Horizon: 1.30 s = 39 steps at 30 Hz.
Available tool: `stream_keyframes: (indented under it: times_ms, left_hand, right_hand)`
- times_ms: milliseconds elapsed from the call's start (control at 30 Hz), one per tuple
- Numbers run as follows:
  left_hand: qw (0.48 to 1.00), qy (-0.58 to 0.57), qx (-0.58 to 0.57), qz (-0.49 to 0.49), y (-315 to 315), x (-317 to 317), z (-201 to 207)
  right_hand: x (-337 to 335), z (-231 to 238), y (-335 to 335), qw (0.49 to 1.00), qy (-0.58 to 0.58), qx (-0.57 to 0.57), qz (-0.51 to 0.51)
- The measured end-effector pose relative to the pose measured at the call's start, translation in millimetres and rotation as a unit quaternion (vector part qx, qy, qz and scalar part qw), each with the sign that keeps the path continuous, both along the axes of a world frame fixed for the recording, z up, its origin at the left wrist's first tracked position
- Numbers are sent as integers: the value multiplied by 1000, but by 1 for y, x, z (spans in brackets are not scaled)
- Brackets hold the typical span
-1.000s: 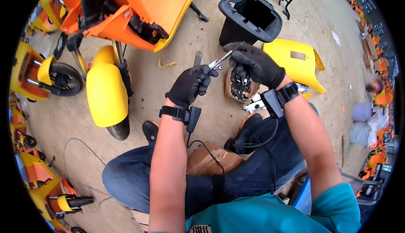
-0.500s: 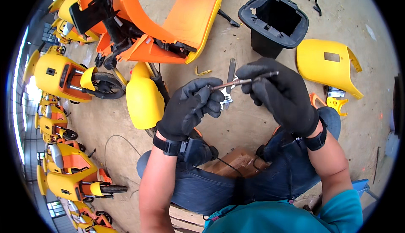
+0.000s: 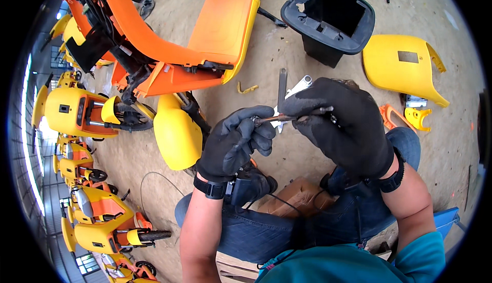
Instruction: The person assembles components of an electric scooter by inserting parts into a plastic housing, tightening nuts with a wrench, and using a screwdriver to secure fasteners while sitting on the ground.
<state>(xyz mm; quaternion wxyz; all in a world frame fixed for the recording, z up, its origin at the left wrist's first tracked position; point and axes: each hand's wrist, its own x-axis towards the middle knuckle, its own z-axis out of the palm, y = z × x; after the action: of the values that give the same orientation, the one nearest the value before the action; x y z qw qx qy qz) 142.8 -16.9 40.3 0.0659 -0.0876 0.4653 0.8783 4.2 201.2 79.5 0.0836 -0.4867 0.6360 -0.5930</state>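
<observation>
Between my two black-gloved hands is a thin brownish metal rod (image 3: 274, 119), held nearly level. My left hand (image 3: 233, 142) pinches its left end, the fingertips hiding that tip. Further along, my right hand (image 3: 348, 126) grips the rod between thumb and fingers, and its dark far end shows above the thumb. Too little is visible to tell just what kind of rod it is. On the floor behind my hands lie a dark flat wrench (image 3: 282, 85) and a silver wrench (image 3: 302, 84), the latter partly covered by my right hand.
An orange and yellow scooter (image 3: 220, 26) stands ahead, its yellow front fender (image 3: 177, 134) left of my hands. A black plastic bin (image 3: 328, 52) and a yellow body panel (image 3: 394, 70) are at the right. A brown cardboard box (image 3: 292, 201) sits between my legs. Several scooters line the left.
The rod has tilted closer to level as my right hand came lower. The right fingers have curled closer around it, while my left hand keeps its pinch. My view has shifted a little.
</observation>
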Motion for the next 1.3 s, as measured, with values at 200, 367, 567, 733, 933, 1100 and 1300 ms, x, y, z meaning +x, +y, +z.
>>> stream_keyframes:
  times_ms: [200, 367, 567, 733, 933, 1100, 1300]
  left_hand:
    - [1000, -8, 13, -1, 2, 0, -1]
    - [1000, -17, 12, 0, 2, 0, -4]
    - [1000, -6, -4, -12, 0, -1, -8]
    - [998, -52, 22, 37, 3, 1, -10]
    - [999, -48, -6, 6, 3, 1, -8]
    - [1000, -31, -6, 0, 4, 1, -4]
    - [1000, -7, 23, 14, 6, 0, -3]
  right_hand:
    - [6, -4, -6, 996, -67, -36, -45]
    - [5, -4, -7, 998, -36, -30, -48]
    - [7, -5, -9, 997, -26, -30, -68]
    - [3, -7, -8, 997, -19, -41, -62]
    - [3, -8, -6, 998, -32, -40, -43]
    - [2, -11, -7, 998, -29, -49, -24]
    - [1, -9, -5, 999, -36, -27, 3]
